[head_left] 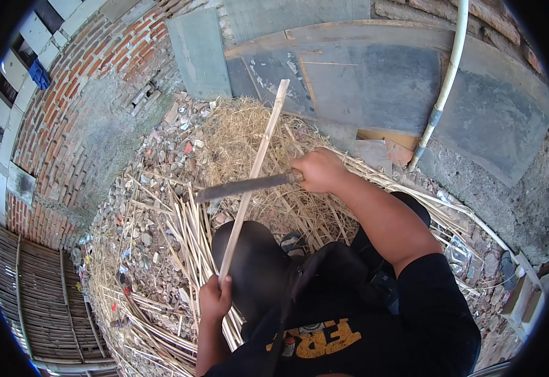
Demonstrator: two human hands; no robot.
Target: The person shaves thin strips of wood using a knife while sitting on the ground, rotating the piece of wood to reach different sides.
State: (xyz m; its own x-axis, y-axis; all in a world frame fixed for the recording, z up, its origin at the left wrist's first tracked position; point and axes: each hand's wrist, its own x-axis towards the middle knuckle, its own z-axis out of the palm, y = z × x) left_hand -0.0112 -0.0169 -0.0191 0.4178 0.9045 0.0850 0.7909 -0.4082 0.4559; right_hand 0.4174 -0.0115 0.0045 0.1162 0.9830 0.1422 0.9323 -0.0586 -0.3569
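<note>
My left hand [214, 298] is closed round the lower end of a long pale bamboo strip [259, 157], which slants up and away past my knee. In my right hand [320, 170] is the handle of a machete [243, 187] with a dark, straight blade. The blade lies across the strip about midway along it, pointing left. From this view I cannot tell whether the edge bites into the strip or only rests against it. Beneath both, a heap of curly bamboo shavings [233, 135] covers the ground.
Split bamboo strips [190, 239] lie in a bundle left of my knee, with more strips [375, 178] at right. Stony rubble [142, 232] spreads around. Grey panels [375, 75] and a white pipe [448, 75] stand ahead. A brick wall [67, 119] and a slatted bamboo panel [39, 295] are at left.
</note>
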